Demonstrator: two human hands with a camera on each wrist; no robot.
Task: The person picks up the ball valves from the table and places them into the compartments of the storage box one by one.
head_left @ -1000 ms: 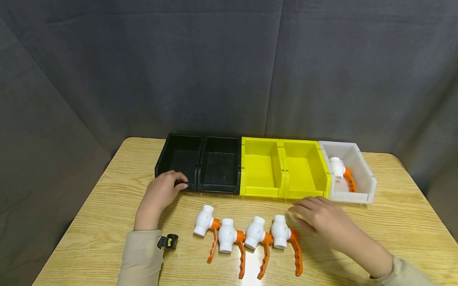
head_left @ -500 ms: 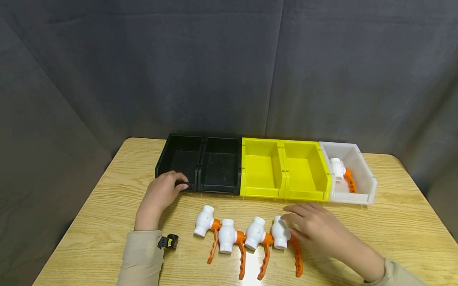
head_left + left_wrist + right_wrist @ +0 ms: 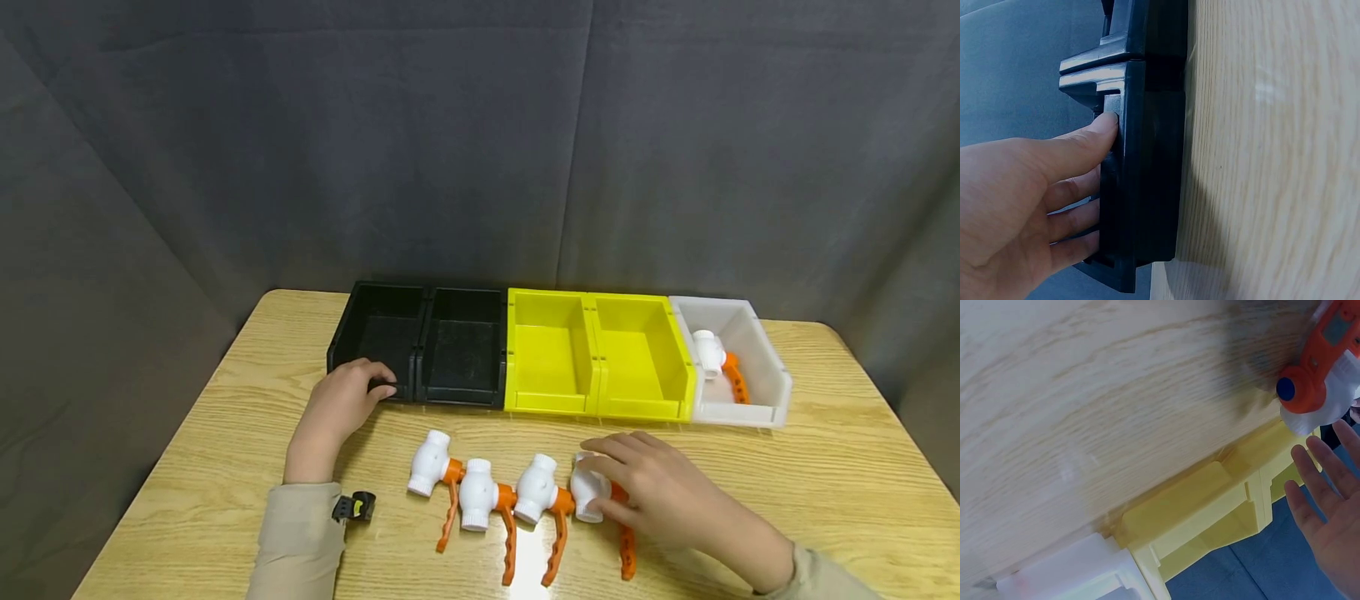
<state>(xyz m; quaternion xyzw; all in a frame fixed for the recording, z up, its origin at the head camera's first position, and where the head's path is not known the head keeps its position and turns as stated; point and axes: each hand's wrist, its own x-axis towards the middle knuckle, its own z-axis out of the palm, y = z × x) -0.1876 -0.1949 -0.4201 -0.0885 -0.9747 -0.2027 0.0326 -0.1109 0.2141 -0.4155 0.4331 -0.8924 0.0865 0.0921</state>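
My left hand (image 3: pixel 341 408) pinches the front rim of the leftmost black bin (image 3: pixel 384 333). In the left wrist view the thumb (image 3: pixel 1105 125) lies on the outside of the rim and the fingers go inside. My right hand (image 3: pixel 660 487) is over the rightmost ball valve (image 3: pixel 585 490), a white body with an orange handle, partly hiding it. In the right wrist view its fingers are spread and apart from the valve (image 3: pixel 1319 394). More such valves lie to its left on the table: one (image 3: pixel 536 489), another (image 3: pixel 477 496) and a third (image 3: pixel 430 464).
The bins stand in a row: a second black bin (image 3: pixel 462 350), two yellow bins (image 3: pixel 551 358) and a white bin (image 3: pixel 772 367) holding one valve (image 3: pixel 708 354). A dark curtain (image 3: pixel 480 150) hangs behind the wooden table (image 3: pixel 202 467). A small black device (image 3: pixel 354 506) sits by the left sleeve.
My right hand has moved left and toward me, from beside the rightmost valve to over it. The left hand has stayed on the black bin's rim.
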